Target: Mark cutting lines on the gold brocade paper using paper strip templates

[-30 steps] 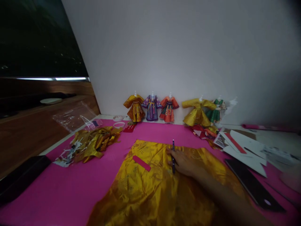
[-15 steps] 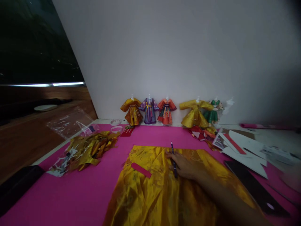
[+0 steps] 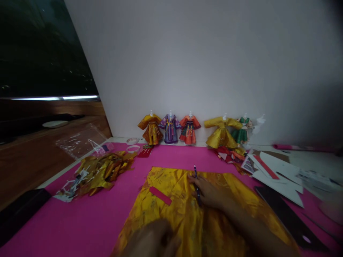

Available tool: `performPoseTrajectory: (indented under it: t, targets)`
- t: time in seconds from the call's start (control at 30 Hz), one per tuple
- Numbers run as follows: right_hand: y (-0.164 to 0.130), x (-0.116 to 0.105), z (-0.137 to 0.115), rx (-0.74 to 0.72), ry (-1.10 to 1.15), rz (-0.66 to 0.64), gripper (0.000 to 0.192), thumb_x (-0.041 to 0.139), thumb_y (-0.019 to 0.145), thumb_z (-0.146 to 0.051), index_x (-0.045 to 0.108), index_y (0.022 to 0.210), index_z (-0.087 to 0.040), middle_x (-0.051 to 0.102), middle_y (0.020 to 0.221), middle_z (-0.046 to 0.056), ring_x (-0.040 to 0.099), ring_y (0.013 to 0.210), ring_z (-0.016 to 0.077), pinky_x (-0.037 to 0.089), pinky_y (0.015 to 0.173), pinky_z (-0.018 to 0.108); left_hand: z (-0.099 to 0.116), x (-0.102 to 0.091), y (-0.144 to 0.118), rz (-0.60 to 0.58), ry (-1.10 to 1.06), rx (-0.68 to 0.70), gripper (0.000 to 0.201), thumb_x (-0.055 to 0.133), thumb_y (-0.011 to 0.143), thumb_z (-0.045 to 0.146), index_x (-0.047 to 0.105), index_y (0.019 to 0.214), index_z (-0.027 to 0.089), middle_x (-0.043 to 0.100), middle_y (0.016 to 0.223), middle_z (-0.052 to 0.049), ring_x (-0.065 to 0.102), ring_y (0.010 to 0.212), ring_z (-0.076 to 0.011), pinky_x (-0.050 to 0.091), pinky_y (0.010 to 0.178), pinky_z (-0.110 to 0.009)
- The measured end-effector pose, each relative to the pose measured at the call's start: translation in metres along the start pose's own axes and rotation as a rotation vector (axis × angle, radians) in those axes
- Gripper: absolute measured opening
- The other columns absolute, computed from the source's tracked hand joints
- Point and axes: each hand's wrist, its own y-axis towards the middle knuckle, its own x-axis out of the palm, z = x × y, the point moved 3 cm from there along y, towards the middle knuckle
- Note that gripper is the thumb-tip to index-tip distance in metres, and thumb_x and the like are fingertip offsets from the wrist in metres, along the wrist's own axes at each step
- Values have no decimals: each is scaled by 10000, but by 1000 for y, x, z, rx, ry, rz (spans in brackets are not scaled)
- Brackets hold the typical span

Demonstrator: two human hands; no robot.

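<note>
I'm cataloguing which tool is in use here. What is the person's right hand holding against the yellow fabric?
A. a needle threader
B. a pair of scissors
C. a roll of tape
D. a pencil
D: the right hand grips a slim dark pencil whose tip points toward the wall, lying over the yellow fabric; no scissors show in that hand.

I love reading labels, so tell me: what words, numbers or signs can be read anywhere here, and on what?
None can be read.
White papers: dark marks, too blurred to read.
Clear bag: contents too small to tell.
Gold cloth, under the right hand with its pen: woven pattern only, no text.
</note>
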Motion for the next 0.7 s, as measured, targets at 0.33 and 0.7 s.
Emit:
performPoseTrajectory:
  t: [0.33, 0.7]
  targets:
    - [-1, 4, 6, -6, 19, 15, 555, 579, 885, -278, 500, 1420, -156, 546, 1442, 178, 471, 1359, 309, 362, 1132, 513, 24, -38, 207, -30, 388, 82, 326, 626, 931, 384, 618, 1191, 187, 652, 1204, -80, 655, 1021, -222, 563, 868, -441]
    - [0, 2, 1, 30, 20, -24, 589, 572, 847, -211, 509, 1431, -169, 471, 1524, 159, 388, 1435, 315, 332, 1168, 528, -28, -37, 145, -340, 470, 692, 97, 654, 878, 221, 679, 786, 199, 682, 805, 2, 640, 815, -157, 518, 776, -303]
